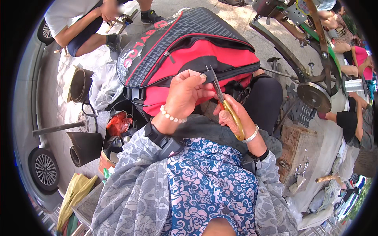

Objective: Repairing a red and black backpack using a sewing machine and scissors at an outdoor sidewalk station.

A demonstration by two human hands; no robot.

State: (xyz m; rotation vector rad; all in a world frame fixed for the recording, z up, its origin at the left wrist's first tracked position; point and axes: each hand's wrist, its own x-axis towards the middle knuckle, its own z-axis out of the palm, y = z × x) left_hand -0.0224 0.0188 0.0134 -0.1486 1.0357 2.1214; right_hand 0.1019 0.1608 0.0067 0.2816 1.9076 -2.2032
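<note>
Between the fingers and thumb of my left hand (183, 91) is a small dark piece of material (209, 76), flat and with straight edges. My right hand (237, 118) grips a pair of scissors (227, 107) by yellowish handles, and the blades point up and away from me. The blades lie against the dark piece; whether they are cutting into it I cannot tell. Under both hands, across my lap, rests a large red and black bag (173, 59) with a checked dark panel, red piping and a zipper.
At the right stands a metal machine with a round wheel (314, 96), close to the bag. A wooden box (296, 151) sits at my right side. On the left are rolled dark sheets (84, 147), a clear plastic bag (104, 86) and a parked car (29, 114). Another person (84, 27) sits ahead.
</note>
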